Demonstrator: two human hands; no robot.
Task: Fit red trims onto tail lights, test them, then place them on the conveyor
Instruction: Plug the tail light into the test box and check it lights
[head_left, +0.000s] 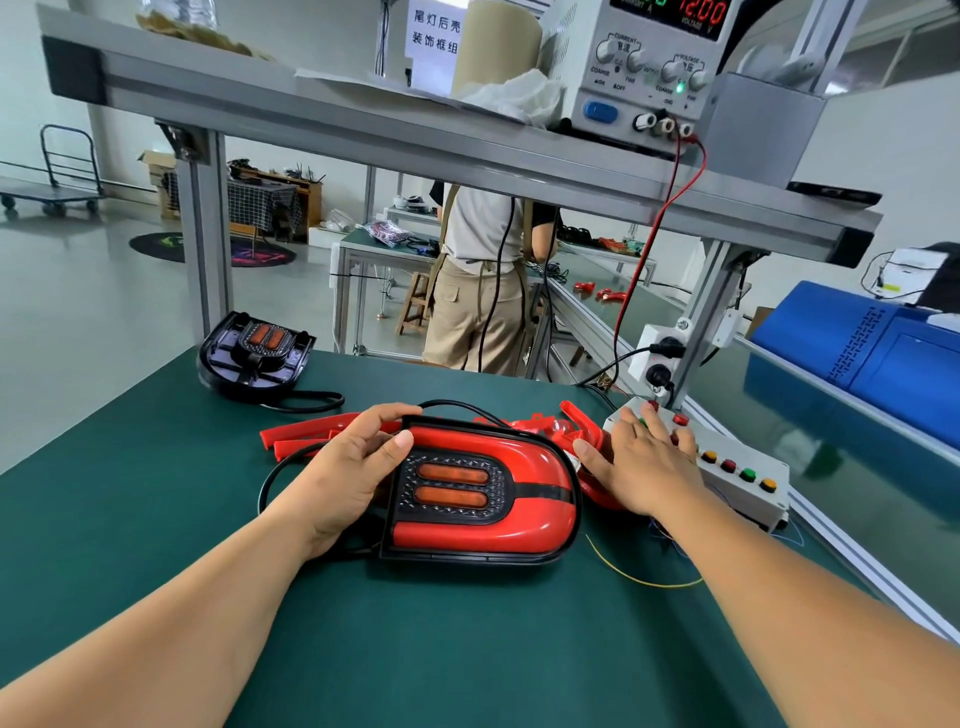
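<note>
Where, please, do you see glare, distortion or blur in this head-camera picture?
Head view: wide-angle distortion bows the shelf beam; soft glare streaks the red trim on the tail light; the power supply display blooms slightly.

Red and black on green
Red-trimmed tail light (483, 493), black dotted centre, two orange bars; dark green worktop (156, 493); loose red trims (311, 434)

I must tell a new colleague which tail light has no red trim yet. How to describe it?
On the green table, look to the far left corner, beside the aluminium post. The bare tail light lies there, alone. Unlike the trimmed tail light held by the left hand, it is black around its two orange bars, without red trim.
</note>
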